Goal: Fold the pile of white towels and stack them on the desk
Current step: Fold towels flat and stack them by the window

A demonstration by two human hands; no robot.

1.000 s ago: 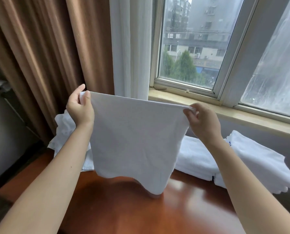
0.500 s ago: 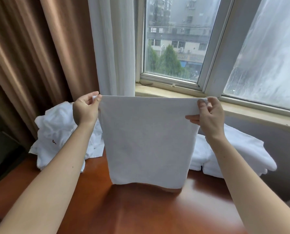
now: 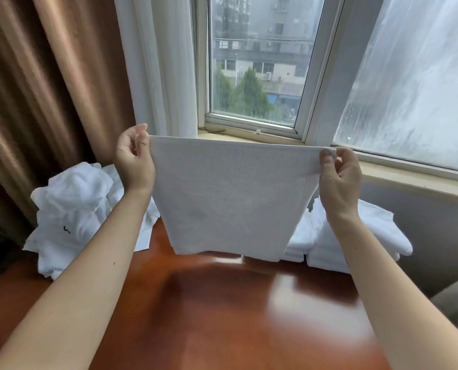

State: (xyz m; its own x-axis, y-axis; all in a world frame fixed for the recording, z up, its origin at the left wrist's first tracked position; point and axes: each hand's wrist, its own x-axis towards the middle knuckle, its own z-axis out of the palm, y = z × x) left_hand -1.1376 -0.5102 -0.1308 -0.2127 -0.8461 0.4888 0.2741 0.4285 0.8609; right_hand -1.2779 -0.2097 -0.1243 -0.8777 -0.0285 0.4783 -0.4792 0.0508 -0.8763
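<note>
- Two-handed work at this step: staying clear of the crumpled pile of unfolded towels (image 3: pixel 70 206) at the left rear of the desk (image 3: pixel 222 329).
- Pinching the upper left corner with the left hand (image 3: pixel 134 158), closing thumb and curled fingers on the hem.
- Holding the white towel (image 3: pixel 230 198) stretched between both hands, hanging in the air just above the wood in front of the window (image 3: pixel 254 62).
- Pinching the upper right corner with the right hand (image 3: pixel 338 177), gripping with the fingertips and curling the rest loosely.
- Aiming, by judgement, at a square fold: levelling the top hem, which is dipping slightly toward the right, then bringing corner to corner evenly rather than letting the cloth twist.
- Matching the size of the folded stack (image 3: pixel 377 236) at the right rear, probably, for a tidy pile.
- Differing from half a second ago: spreading the hands wider apart and pulling the top hem tighter.
- Narrowing toward the bottom now, instead of hanging as a straight rectangle.
- Hanging without the drooping lower corner of a second ago.
</note>
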